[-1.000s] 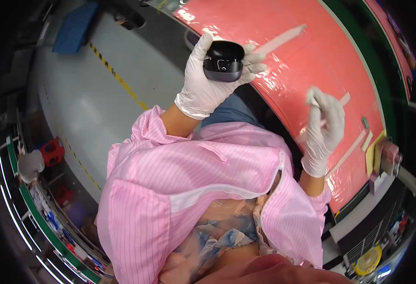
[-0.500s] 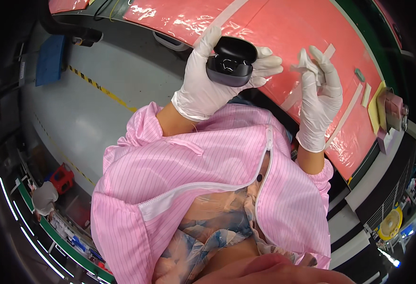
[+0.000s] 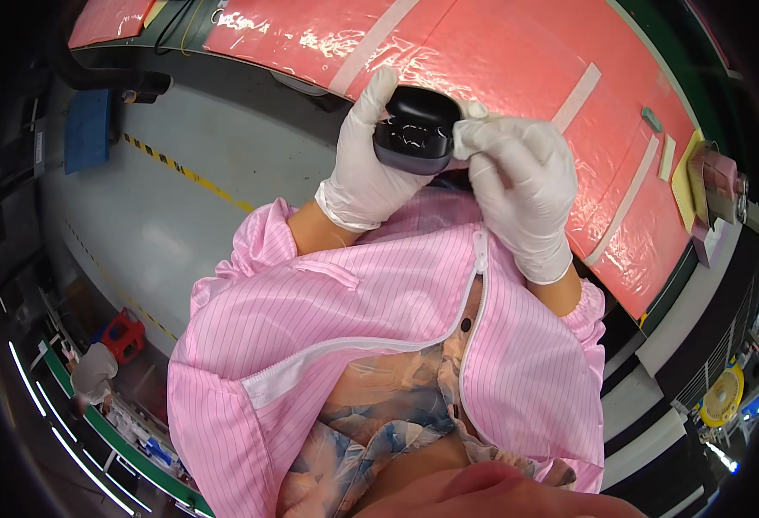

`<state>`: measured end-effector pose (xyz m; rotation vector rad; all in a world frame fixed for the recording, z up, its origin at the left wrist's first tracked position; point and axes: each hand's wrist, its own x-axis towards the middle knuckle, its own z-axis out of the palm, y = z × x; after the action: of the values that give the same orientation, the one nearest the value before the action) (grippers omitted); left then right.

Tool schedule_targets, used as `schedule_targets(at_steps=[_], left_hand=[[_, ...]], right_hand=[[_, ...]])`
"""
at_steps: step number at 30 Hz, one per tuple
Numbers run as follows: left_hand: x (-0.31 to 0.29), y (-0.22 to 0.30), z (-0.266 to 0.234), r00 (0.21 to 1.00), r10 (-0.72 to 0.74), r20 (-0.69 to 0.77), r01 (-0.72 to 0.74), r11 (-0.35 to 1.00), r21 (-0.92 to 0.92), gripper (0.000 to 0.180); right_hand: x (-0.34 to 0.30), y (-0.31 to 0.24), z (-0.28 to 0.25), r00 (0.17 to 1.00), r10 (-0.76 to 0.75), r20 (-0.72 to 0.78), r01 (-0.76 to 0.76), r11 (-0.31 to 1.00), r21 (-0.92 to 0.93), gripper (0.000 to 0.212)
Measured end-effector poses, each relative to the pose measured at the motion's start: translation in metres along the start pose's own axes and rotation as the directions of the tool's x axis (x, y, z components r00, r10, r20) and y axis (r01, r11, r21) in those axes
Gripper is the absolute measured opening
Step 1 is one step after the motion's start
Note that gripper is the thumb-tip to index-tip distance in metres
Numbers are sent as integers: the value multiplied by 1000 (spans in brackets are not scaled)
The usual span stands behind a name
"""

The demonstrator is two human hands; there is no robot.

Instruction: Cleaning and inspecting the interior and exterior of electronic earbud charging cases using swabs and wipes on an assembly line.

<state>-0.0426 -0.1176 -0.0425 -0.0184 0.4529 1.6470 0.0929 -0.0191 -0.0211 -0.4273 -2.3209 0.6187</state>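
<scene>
A black earbud charging case (image 3: 415, 129) with its lid raised rests in my gloved left hand (image 3: 364, 160), the thumb up along its left side. Inside the case the surface is dark and glossy; I cannot tell whether earbuds sit in it. My gloved right hand (image 3: 526, 181) is closed in a pinch at the case's right side. Between its fingertips is a small white wiping cloth (image 3: 466, 138), close against the case edge. The left fingers are mostly hidden behind the case and the right hand.
A worktable with a pink covering (image 3: 483, 52) and pale tape strips lies ahead and to the right. On it are a small green block (image 3: 651, 119) and a yellow pad (image 3: 683, 186). A blue panel (image 3: 88, 131) stands left, and a red stool (image 3: 123, 335) is farther back.
My right hand has moved left, bringing the white cloth from over the table to the right side of the case. The case has tilted slightly and shifted a little down.
</scene>
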Motion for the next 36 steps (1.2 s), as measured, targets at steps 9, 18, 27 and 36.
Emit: schedule_targets(at_steps=[9, 18, 27, 36], left_hand=[[3, -12, 6, 891, 391, 229, -446, 847, 289, 78], [2, -13, 7, 876, 411, 252, -451, 514, 730, 96], [12, -21, 3, 854, 474, 214, -465, 510, 724, 87], [22, -23, -4, 832, 514, 210, -534, 635, 558, 72]], right_hand=[[-8, 1, -4, 998, -47, 34, 45, 998, 42, 29], [-17, 3, -8, 950, 280, -139, -223, 918, 328, 28], [-3, -19, -3, 980, -36, 197, -52, 905, 423, 27], [0, -7, -1, 1000, -1, 2, 1, 1000, -28, 37]])
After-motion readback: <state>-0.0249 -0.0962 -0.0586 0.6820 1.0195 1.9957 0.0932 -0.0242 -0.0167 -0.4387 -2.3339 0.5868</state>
